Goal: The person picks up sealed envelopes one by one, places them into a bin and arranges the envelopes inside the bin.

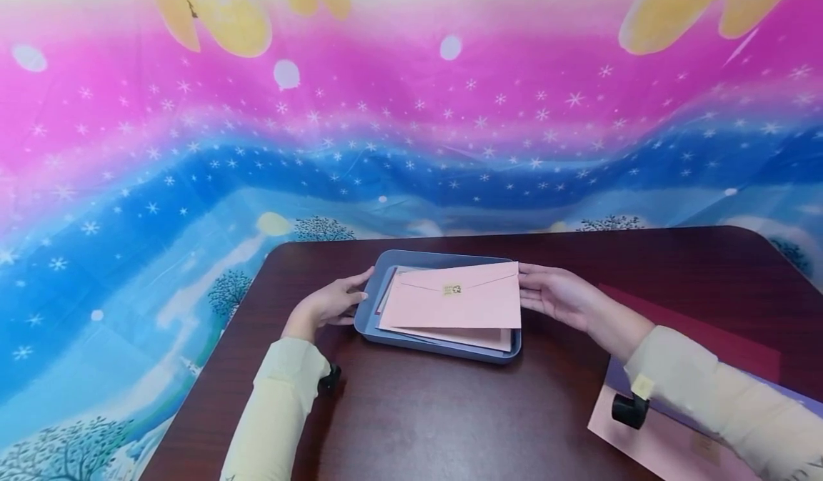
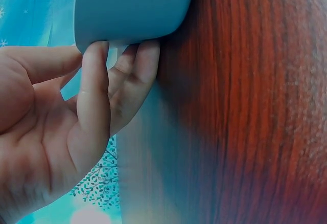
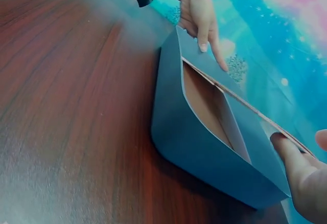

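A blue-grey tray (image 1: pixel 368 318) stands on the table with several envelopes stacked in it. The topmost, a pink envelope (image 1: pixel 463 308) with a small sticker (image 1: pixel 453 290) on its flap, lies slightly tilted over the pile. My right hand (image 1: pixel 559 296) pinches its right end, fingers underneath. From the right wrist view, that envelope (image 3: pixel 255 112) slants up out of the tray (image 3: pixel 204 152) towards the hand. Against the tray's left end rests my left hand (image 1: pixel 329 302); the left wrist view shows its relaxed fingertips touching the tray wall (image 2: pixel 133 9).
On the table's right lie a dark red envelope (image 1: pixel 694 324), a purple one (image 1: pixel 617 381) and a pink one (image 1: pixel 617 424), partly under my right forearm. The brown wooden table (image 1: pixel 411 424) ends at a patterned backdrop (image 1: pixel 411 109).
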A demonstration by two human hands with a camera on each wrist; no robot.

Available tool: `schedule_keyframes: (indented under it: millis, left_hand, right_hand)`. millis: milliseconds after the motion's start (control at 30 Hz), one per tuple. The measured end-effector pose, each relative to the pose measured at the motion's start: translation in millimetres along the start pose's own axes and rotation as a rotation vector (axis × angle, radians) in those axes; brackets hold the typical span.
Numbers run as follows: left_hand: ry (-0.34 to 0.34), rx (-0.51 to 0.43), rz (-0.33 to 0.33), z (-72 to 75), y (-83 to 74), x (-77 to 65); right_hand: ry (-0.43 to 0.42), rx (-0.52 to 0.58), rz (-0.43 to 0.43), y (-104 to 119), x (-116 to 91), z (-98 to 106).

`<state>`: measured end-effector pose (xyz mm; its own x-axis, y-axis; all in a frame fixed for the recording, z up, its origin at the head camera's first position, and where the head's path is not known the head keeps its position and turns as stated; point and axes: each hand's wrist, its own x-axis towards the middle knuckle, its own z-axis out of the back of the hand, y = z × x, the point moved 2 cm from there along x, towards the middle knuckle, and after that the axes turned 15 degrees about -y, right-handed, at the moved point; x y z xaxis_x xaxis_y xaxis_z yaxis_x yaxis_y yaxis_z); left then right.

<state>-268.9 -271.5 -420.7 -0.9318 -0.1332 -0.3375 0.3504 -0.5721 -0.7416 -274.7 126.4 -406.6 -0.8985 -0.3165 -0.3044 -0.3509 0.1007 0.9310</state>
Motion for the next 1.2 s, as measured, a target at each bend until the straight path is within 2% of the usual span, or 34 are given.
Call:
schedule_keyframes:
  millis: [433, 733, 1033, 1100, 1200]
  left_hand:
    - [0.012, -0.006, -0.014, 0.4, 0.3, 1.4]
    - [0.006, 0.005, -0.006, -0.2, 0.6, 2.2]
    - [0.0, 0.009, -0.002, -0.7, 3.0, 1.7]
    - [0.001, 0.011, -0.004, -0.4, 3.2, 1.8]
    - [0.003, 0.01, -0.008, -0.2, 3.0, 1.3]
  right_hand:
    - [0.031, -0.029, -0.005, 13, -15, 7]
    - [0.031, -0.001, 0.032, 10, -15, 25]
    - [0.191, 0.028, 0.173, 33, -32, 29]
    - [0.194, -0.004, 0.207, 38, -38, 31]
    - [0.151, -0.071, 0.26, 43, -48, 36]
